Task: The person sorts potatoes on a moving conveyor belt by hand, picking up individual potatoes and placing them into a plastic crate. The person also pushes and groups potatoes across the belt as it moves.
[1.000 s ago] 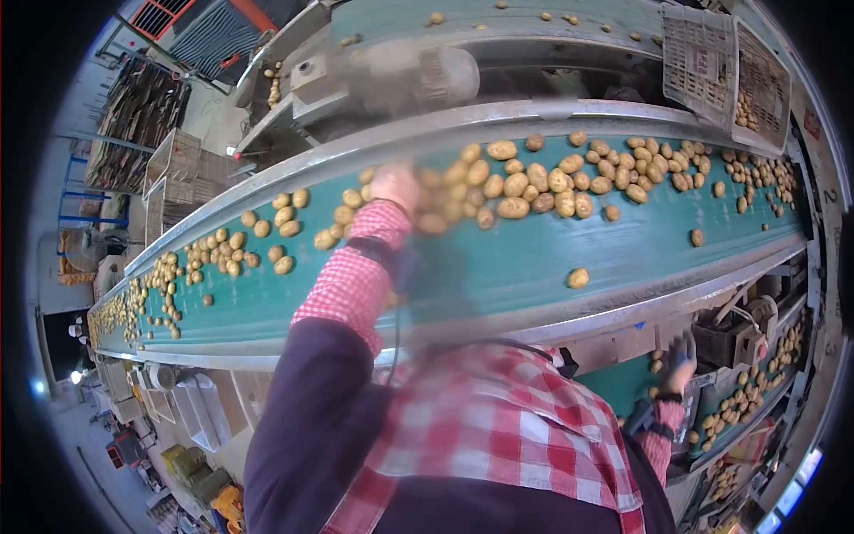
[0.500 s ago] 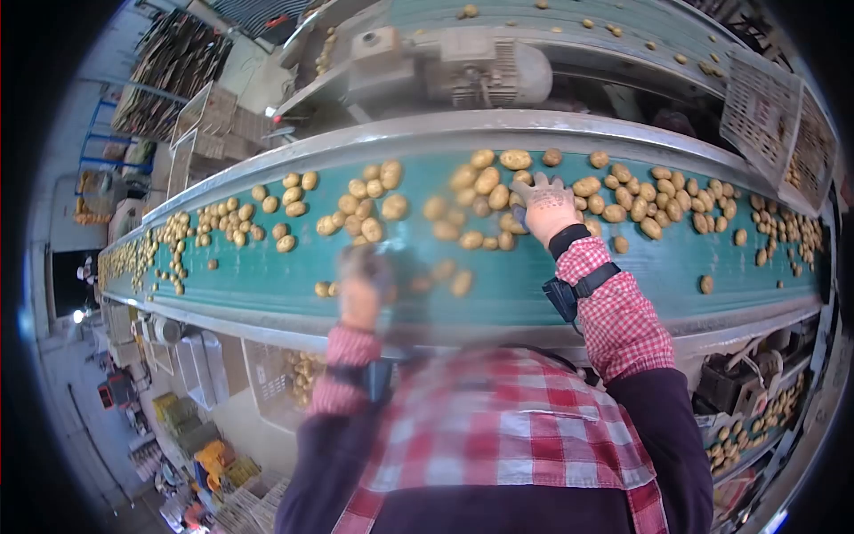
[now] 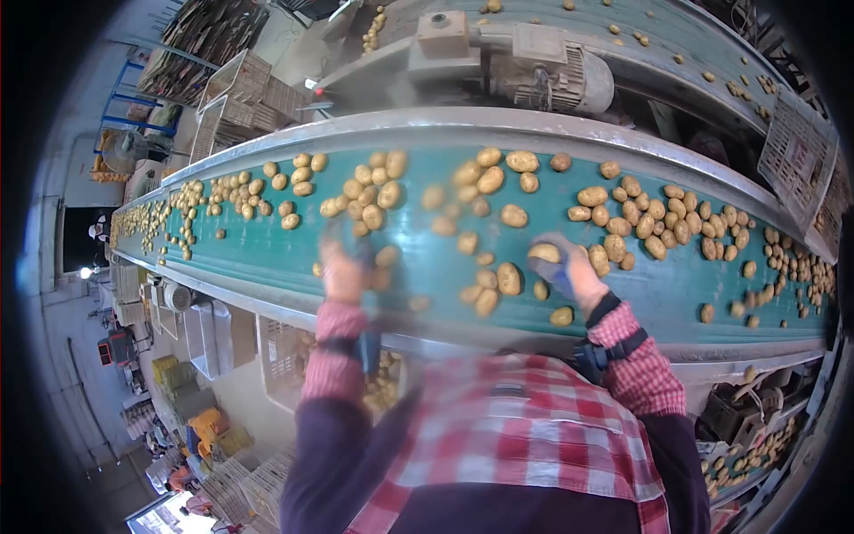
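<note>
Many potatoes lie scattered over a green conveyor belt. My left hand, gloved and smeared by motion, is over the belt among several potatoes at its near half; whether it holds one cannot be made out. On the right, my right hand has its gloved fingers around a potato, held just over the belt. Loose potatoes lie close to it on both sides, one to its left and another below it.
A metal rail runs along the belt's far side, with a motor behind it. Plastic crates stand at the upper right and upper left. Below the near edge is a crate beside potatoes. People are visible at lower left.
My right hand has moved down toward the near side and now holds a potato. My left hand has shifted slightly up and left. Potatoes near my right hand have spread apart.
</note>
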`<state>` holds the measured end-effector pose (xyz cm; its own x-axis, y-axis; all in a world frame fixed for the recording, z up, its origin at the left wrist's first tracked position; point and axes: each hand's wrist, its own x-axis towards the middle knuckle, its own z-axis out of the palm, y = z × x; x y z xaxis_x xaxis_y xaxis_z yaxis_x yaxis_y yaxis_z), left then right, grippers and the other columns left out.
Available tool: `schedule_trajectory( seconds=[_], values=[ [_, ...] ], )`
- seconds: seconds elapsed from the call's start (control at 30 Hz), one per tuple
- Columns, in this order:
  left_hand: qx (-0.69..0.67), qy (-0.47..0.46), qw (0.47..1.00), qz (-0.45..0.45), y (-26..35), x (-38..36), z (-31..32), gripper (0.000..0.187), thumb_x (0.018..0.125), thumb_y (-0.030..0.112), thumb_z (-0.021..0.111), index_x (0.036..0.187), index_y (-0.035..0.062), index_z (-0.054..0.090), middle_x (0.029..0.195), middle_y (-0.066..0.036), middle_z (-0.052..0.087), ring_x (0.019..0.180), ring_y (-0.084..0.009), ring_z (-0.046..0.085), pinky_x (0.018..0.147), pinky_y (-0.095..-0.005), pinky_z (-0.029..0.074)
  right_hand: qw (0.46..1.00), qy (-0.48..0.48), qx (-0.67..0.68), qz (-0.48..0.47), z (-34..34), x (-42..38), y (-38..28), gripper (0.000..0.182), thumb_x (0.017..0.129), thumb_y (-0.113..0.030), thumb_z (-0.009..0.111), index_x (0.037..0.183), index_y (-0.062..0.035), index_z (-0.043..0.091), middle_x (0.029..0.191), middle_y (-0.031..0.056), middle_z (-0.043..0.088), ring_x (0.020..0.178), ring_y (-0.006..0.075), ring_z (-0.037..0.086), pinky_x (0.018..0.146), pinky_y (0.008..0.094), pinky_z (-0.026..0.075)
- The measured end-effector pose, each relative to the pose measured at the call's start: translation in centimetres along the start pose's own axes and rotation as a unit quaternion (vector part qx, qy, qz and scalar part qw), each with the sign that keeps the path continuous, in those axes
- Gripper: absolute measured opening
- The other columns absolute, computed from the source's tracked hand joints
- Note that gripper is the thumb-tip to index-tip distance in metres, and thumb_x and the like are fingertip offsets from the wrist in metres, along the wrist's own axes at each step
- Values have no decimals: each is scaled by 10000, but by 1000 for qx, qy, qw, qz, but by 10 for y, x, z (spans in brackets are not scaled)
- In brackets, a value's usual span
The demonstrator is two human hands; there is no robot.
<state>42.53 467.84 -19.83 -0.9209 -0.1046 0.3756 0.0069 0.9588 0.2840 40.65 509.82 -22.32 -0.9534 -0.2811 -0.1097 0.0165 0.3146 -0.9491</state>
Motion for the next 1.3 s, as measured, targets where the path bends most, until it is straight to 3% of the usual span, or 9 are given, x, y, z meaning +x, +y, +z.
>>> schedule_trajectory(
  seconds=[0.07, 0.23, 0.47, 0.63, 0.8, 0.9, 1.13, 1.23, 1.3],
  values=[
    [11, -123, 992, 16, 53, 60, 15, 735, 800, 150, 781, 1468, 98, 478, 1489, -255, 451, 1317, -437, 509, 1074, -473, 461, 966, -62, 165, 189, -38, -18, -28, 331, 912, -192, 701, 1214, -76, 633, 1026, 72, 668, 930, 193, 644, 806, 312, 532],
    [114, -205, 972, 29, 50, 141, 99, 807, 738, 178, 817, 1471, 189, 480, 1522, -226, 432, 1282, -420, 555, 1049, -484, 494, 916, 23, 370, 154, -119, -97, -4, 507, 1012, -487, 502, 1267, -58, 591, 1026, 73, 658, 942, 194, 643, 788, 318, 541],
    [101, -217, 965, -103, 41, 166, 135, 441, 776, 267, 751, 1197, 151, 689, 1346, -212, 571, 1211, -391, 600, 1025, -456, 500, 855, 197, 437, 197, -184, -172, 53, 483, 1009, -458, 528, 1281, -62, 576, 1110, 83, 648, 981, 212, 635, 817, 340, 534],
    [-80, -112, 990, 20, 112, 164, 139, 301, 853, 289, 716, 1120, 149, 724, 1231, -197, 630, 1092, -384, 647, 953, -442, 525, 920, 179, 284, 204, -206, -153, 56, 433, 1001, -369, 580, 1290, -47, 610, 1079, 58, 656, 960, 166, 626, 817, 285, 510],
    [69, -278, 945, 161, 240, 142, 141, 496, 856, 343, 763, 1308, 182, 638, 1330, -194, 575, 1170, -396, 627, 996, -467, 512, 984, 71, -45, 154, -205, -112, 87, 385, 943, -297, 679, 1257, -76, 656, 1164, 135, 690, 1046, 254, 661, 895, 368, 519],
    [42, -334, 937, 96, 273, 138, 151, 530, 855, 346, 765, 1339, 185, 617, 1328, -200, 572, 1199, -408, 607, 1034, -474, 486, 963, 55, -262, -32, -202, -94, 49, 399, 888, -273, 716, 1253, -119, 671, 1347, 183, 609, 1149, 353, 624, 975, 418, 507],
    [-41, -301, 948, 99, 289, 95, 169, 549, 856, 384, 762, 1330, 160, 604, 1337, -203, 590, 1130, -426, 633, 968, -482, 527, 916, -79, -390, 40, -198, -58, 68, 408, 837, -256, 735, 1233, -176, 686, 1542, 179, 393, 1241, 414, 550, 1059, 458, 479],
    [-59, -107, 962, 243, 288, 67, 178, 562, 863, 347, 777, 1312, 55, 604, 1273, -216, 627, 1091, -372, 661, 958, -441, 536, 990, -10, 105, 99, -210, -75, 82, 372, 953, -260, 668, 1289, -103, 640, 1380, 135, 551, 1199, 256, 582, 1042, 401, 489],
    [-272, -169, 945, 59, 338, 41, 160, 537, 859, 260, 795, 1317, 61, 594, 1253, -168, 642, 1082, -302, 660, 932, -405, 545, 910, 32, 397, 115, -215, -87, 83, 437, 1019, -330, 607, 1359, -56, 574, 1246, 68, 621, 1180, 158, 566, 1049, 375, 472]
  ],
)
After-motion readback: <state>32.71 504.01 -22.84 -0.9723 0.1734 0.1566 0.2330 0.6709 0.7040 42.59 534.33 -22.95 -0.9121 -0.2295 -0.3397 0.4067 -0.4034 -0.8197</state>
